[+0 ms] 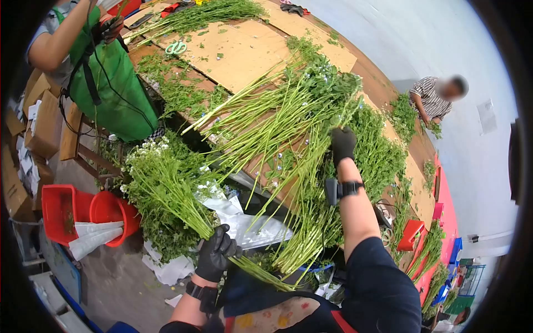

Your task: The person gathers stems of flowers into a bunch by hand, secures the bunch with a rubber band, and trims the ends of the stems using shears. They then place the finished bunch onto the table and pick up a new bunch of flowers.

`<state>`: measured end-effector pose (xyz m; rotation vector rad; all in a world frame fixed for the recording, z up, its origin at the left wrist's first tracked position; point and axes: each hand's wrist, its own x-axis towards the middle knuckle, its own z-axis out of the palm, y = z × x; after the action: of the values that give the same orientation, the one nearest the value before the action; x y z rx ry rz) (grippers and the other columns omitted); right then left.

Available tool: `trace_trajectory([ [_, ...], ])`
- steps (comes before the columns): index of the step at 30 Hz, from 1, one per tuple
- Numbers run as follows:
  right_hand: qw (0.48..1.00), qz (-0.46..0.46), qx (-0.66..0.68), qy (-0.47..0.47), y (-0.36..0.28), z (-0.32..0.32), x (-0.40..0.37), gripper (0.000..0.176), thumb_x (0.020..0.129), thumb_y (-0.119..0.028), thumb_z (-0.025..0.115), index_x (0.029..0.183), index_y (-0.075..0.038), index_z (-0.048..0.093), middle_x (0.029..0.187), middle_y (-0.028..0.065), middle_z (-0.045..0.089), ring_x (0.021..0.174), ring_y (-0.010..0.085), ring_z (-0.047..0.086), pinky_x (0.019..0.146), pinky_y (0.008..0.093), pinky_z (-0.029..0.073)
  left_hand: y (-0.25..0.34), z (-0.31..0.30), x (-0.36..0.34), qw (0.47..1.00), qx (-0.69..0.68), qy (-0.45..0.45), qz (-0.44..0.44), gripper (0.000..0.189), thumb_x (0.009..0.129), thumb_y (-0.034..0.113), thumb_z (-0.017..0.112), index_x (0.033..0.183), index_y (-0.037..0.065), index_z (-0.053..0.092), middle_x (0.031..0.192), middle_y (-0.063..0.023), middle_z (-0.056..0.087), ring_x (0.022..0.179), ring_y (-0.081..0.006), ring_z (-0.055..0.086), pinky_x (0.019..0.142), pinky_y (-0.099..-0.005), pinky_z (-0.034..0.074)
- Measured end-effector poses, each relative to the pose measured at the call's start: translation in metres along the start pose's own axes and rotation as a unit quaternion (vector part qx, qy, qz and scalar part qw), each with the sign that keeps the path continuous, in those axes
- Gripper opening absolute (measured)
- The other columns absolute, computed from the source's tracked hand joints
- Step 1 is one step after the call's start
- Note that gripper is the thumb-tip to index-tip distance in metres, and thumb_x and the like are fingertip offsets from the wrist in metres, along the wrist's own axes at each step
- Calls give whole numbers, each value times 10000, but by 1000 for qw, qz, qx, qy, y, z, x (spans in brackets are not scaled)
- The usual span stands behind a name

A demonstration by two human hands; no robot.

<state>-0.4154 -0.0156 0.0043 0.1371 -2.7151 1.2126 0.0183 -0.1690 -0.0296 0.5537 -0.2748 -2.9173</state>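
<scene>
In a black glove, my left hand [215, 252] is closed around the stems of a leafy bunch of white-flowered stems [169, 191], its blossoms pointing up and left. The cut ends stick out below the fist. My right hand [343, 145], gloved too, reaches forward over a big pile of long green flower stems [272, 127] on the table. Its fingers are curled at the leafy tops, around a flower stem [345, 115]. More stems [311, 222] hang over the table's near edge. Small pale blue flowers show among the leaves.
Red buckets [114, 213] stand on the floor at left, beside cardboard boxes [44, 127]. A person in a green apron [119, 83] works at the upper left; another person in a striped shirt [430, 99] is at the right. Green-handled scissors [176, 48] lie on the cardboard-covered table [239, 55].
</scene>
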Motion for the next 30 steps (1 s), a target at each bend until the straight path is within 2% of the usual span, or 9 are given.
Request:
trace_trajectory([
  [7,949,93,278,-116,27,-29,-53,112,873,-199,611,892,-89,615,658,-67,474,567,56,381,509,226,299,-6,19,3,1000,2,-4,6,250,910,302,564,1041,93,525,563,39,391,500,-130,429,593,-376,424],
  [9,928,143,307,-155,42,-24,-52,157,813,-189,656,931,-95,613,691,-14,540,609,129,482,567,261,383,-10,21,4,1000,0,-12,0,247,917,300,552,1042,89,527,558,41,386,493,-131,427,592,-374,424],
  [12,921,-324,-139,-165,76,-12,-46,361,639,-139,704,974,-49,604,906,158,615,864,380,584,771,378,487,-13,22,5,1000,8,-5,-12,241,927,303,532,1038,90,528,546,47,378,487,-131,427,587,-373,421],
  [13,909,-383,-101,-127,74,-12,-49,373,636,-143,708,982,-49,605,900,154,619,862,369,586,759,374,486,-14,22,5,1000,13,1,-17,238,930,305,526,1037,92,528,542,49,375,485,-130,428,585,-373,420],
  [15,946,56,192,-254,74,4,-53,196,719,-194,684,867,-116,582,703,76,537,631,259,527,568,342,431,-15,21,4,1000,20,13,-14,231,935,306,517,1034,98,529,533,54,370,482,-128,428,580,-372,416],
  [16,842,340,382,-171,60,9,-57,128,774,-228,665,796,-159,560,587,23,471,492,183,472,449,317,381,-16,21,3,999,23,20,-13,228,937,307,512,1033,101,529,529,56,367,480,-128,429,577,-371,414],
  [17,859,330,366,-141,36,11,-68,162,837,-266,625,735,-192,522,527,-30,356,416,102,349,385,265,281,-17,21,2,1000,20,18,-14,226,939,307,510,1032,102,529,528,57,367,479,-127,428,575,-370,413],
  [25,861,364,266,-236,23,19,-68,305,787,-363,732,730,-144,527,517,-31,402,398,104,333,374,261,279,-18,24,-1,1000,7,-4,-20,236,930,279,531,1061,83,535,541,45,387,491,-132,438,581,-377,425],
  [30,918,311,53,-239,29,49,-56,369,779,-356,689,872,-13,590,683,125,595,481,218,529,442,370,429,-24,28,-3,999,23,-33,-26,246,932,279,528,1074,78,534,561,42,393,501,-128,435,581,-370,421],
])
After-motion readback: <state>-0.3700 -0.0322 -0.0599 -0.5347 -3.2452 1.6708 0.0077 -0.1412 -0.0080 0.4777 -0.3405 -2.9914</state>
